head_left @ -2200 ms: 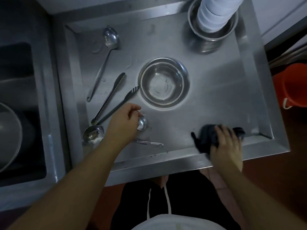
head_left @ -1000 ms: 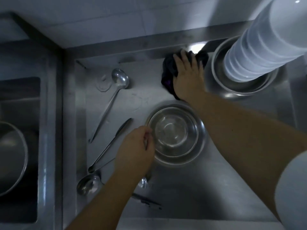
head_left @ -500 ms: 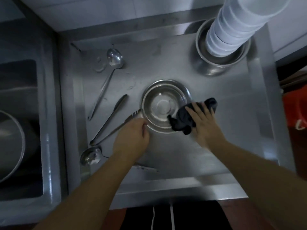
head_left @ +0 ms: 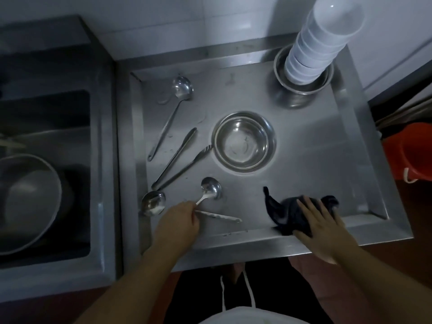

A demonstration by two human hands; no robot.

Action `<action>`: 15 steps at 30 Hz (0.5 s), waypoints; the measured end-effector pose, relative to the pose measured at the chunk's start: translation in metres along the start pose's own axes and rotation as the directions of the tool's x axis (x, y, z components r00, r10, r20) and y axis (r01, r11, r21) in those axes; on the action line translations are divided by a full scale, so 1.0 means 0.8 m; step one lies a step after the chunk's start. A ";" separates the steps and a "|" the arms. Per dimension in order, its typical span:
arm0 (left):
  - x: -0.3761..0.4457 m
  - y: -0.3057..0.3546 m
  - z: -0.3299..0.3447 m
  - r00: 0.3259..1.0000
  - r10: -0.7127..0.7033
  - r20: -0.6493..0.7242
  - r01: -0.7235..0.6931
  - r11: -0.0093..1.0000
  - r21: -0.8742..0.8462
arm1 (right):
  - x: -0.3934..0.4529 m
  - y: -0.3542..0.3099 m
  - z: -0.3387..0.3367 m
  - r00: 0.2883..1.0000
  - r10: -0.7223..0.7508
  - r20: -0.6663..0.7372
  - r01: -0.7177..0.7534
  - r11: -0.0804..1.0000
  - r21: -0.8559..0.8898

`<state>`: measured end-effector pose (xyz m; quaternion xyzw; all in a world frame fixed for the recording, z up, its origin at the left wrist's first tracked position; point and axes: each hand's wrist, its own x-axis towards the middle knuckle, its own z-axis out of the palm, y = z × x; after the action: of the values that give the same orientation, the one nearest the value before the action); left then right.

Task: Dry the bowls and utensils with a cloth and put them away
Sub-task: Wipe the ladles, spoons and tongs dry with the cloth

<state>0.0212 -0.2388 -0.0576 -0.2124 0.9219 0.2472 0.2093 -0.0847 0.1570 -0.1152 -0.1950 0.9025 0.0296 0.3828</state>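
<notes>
Left hand (head_left: 176, 222) pinching the handle of a small ladle (head_left: 210, 189) near the front of the steel tray (head_left: 364, 160); right hand (head_left: 320, 224) laid flat, fingers straight, on the dark cloth (head_left: 284, 212) at the front rim. Best to lift the ladle by its handle, bunch the cloth round the bowl end (water likely pooled there), then wipe down the shaft. Steel bowl (head_left: 244, 142) mid-tray, other utensils lying to its left.

One head-worn wide-angle camera looks steeply down, close over the steel tray (head_left: 364, 136) and both forearms.
</notes>
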 end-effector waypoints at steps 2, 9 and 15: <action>-0.014 -0.014 0.007 0.998 -0.019 0.054 0.019 1.000 0.009 | -0.005 -0.007 -0.012 0.999 0.024 0.045 -0.022 0.999 -0.048; -0.025 -0.050 0.019 0.994 -0.105 0.017 0.106 0.994 -0.039 | -0.018 -0.085 -0.058 0.932 0.034 -0.360 -0.009 0.997 0.071; -0.008 -0.053 0.024 0.984 -0.170 0.053 0.169 0.985 0.025 | 0.017 -0.135 -0.058 0.955 -0.106 -0.278 0.123 0.991 0.045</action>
<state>0.0530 -0.2600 -0.0848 -0.2813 0.8969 0.2245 0.2569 -0.0842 0.0435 -0.0814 -0.2373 0.9346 -0.0482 0.2605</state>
